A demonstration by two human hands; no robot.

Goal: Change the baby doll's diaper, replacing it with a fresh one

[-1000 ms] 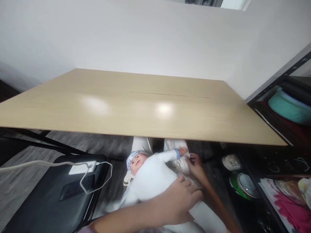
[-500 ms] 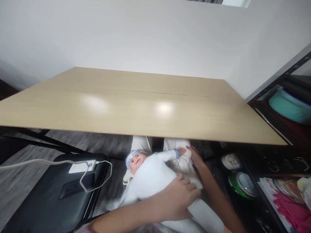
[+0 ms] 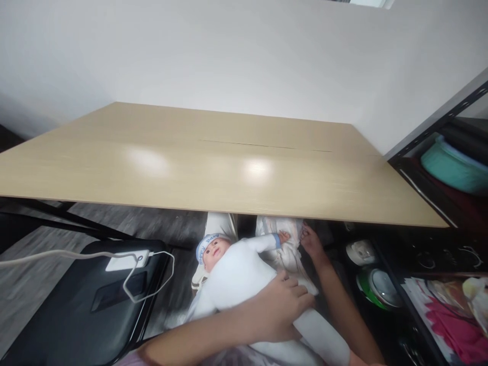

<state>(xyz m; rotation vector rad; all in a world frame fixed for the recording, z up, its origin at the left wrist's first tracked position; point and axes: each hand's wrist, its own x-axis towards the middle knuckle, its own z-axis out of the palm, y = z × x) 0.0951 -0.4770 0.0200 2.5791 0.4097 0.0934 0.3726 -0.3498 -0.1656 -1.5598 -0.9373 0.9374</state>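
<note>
A baby doll [image 3: 232, 269] in a white suit and a white-and-blue cap lies on my lap, just below the table's front edge. My left hand [image 3: 280, 310] lies across the doll's middle with its fingers curved over the body, holding it in place. My right hand [image 3: 310, 241] reaches forward beside the doll's raised arm and touches a pale folded cloth [image 3: 285, 249] under the table edge. Whether its fingers grip the cloth does not show.
A wide light-wood table [image 3: 213, 168] fills the middle, backed by a white wall. A black chair [image 3: 87, 310] at the left holds a white charger with cable [image 3: 127, 260] and a dark phone. A black shelf rack [image 3: 419, 254] on the right holds bowls, cloths and a teal container [image 3: 453, 168].
My right hand has slid forward along the pale cloth toward the table edge. My left hand and the doll have stayed almost where they were.
</note>
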